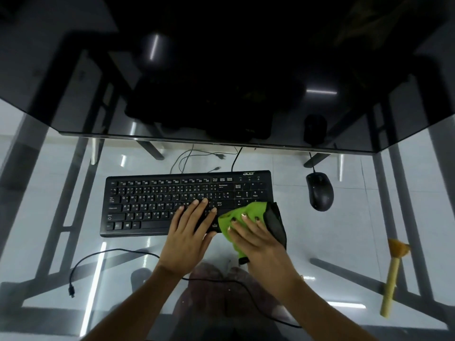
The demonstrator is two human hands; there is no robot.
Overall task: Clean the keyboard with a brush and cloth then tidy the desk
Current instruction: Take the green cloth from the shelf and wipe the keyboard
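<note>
A black keyboard (pixel 157 203) lies on the glass desk (pixel 61 183) in front of me. My left hand (pixel 188 232) rests flat on the keys near its right half, fingers spread, holding nothing. My right hand (pixel 256 237) presses a green and dark grey cloth (pixel 256 211) onto the keyboard's right end, over the number pad's lower part. A wooden-handled brush (pixel 394 274) lies on the desk at the far right, apart from both hands.
A black mouse (pixel 319 190) sits right of the keyboard. A large dark monitor (pixel 221 70) fills the back. A loose black cable (pixel 98 262) curls across the desk's near left and runs under my arms. The desk's metal frame shows through the glass.
</note>
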